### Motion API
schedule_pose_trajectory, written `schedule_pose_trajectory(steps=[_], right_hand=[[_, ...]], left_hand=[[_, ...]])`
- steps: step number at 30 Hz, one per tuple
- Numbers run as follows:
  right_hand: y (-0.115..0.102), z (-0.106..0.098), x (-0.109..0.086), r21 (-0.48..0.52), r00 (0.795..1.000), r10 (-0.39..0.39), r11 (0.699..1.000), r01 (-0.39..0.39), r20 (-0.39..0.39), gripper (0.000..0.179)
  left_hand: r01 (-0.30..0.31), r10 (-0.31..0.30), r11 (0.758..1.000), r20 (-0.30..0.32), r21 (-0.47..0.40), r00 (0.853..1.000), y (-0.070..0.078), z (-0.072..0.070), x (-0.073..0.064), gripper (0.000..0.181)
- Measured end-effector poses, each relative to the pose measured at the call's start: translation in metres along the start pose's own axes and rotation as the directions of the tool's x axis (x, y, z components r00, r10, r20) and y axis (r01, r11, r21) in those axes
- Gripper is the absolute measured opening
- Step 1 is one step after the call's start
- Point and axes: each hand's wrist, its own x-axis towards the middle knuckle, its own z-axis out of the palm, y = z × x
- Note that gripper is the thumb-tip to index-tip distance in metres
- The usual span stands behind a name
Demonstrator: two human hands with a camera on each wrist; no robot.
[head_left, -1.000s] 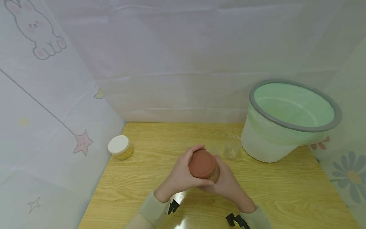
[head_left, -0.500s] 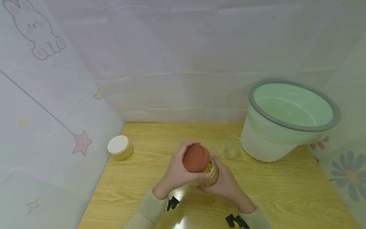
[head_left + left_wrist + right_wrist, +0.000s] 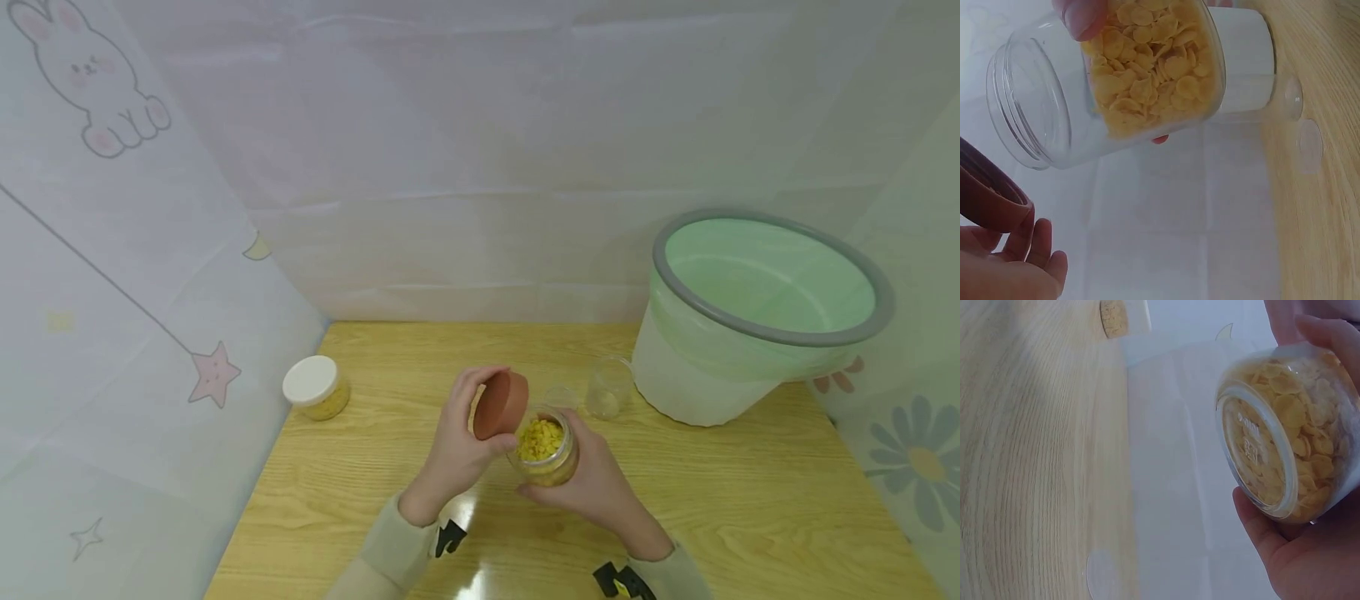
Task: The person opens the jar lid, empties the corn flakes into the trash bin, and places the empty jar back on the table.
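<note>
My right hand [image 3: 592, 479] grips a clear jar [image 3: 550, 475] of yellow cornflakes [image 3: 539, 439] above the wooden table, fingers and thumb round its side. Its mouth is uncovered in the head view, and the right wrist view shows the jar's bottom [image 3: 1254, 453]. Just left of the mouth, my left hand [image 3: 453, 442] holds a reddish-brown lid [image 3: 504, 406] by its rim, tilted up on edge. The left wrist view shows this lid [image 3: 991, 194] apart from the jar [image 3: 1116, 81], whose lower part the flakes fill.
A clear glass cup [image 3: 609, 392] stands behind the right hand, with a small clear disc [image 3: 561, 395] beside it. A large bin with a grey rim and green liner [image 3: 720, 354] is at the back right. A white-lidded tub [image 3: 311, 381] with yellow contents sits near the left edge.
The brown lid has come off the jar; my left hand has moved it left and turned it on edge, uncovering the flakes. My right hand and the jar have barely moved.
</note>
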Motion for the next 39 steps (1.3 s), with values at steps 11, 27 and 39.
schedule_pose_trajectory(steps=[11,27,39], right_hand=[[-0.001,-0.009,-0.001,-0.058,0.997,0.059,0.996,-0.062,-0.056,0.094],[-0.004,-0.029,0.002,-0.130,0.993,0.045,0.990,-0.059,-0.109,0.095],[-0.013,-0.064,0.002,-0.155,0.976,0.047,0.985,-0.081,-0.210,0.099]], left_hand=[[0.023,-0.026,0.999,-0.077,-0.045,0.997,-0.006,-0.004,-0.003,0.084],[0.058,-0.077,0.985,-0.110,-0.165,0.991,-0.012,-0.008,-0.007,0.099],[0.111,-0.132,0.974,-0.096,-0.196,0.987,-0.012,-0.012,-0.010,0.100]])
